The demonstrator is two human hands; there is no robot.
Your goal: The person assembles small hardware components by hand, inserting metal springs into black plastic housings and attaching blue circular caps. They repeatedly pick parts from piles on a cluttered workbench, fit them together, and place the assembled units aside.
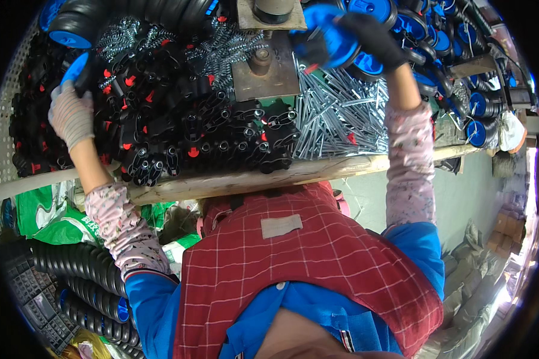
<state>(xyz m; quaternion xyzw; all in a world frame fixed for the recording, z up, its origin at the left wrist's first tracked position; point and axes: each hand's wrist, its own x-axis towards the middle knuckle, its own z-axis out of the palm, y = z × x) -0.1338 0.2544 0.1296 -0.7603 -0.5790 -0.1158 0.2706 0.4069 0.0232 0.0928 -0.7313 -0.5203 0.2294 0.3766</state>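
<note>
My left hand (72, 116), in a pale striped glove, is closed at the lower edge of a black wheel with a blue hub (75, 68), tilted on its side at the left of the bench. My right hand (377, 40), in a black glove, grips a blue-hubbed wheel (330, 37) beside the metal fixture (260, 67); motion blurs this wheel. Below the left hand and to its right lie many black plastic brackets with red tabs (185, 122). Long steel pins (338, 116) are heaped beneath the right hand.
Metal springs (212, 57) lie in piles behind the brackets. More blue-hubbed wheels (476, 105) crowd the far right, and black wheels (72, 27) stand at the far left. A wooden rail (269, 179) edges the bench. Stacked wheels (96, 293) and green-white sacks (54, 215) are at lower left.
</note>
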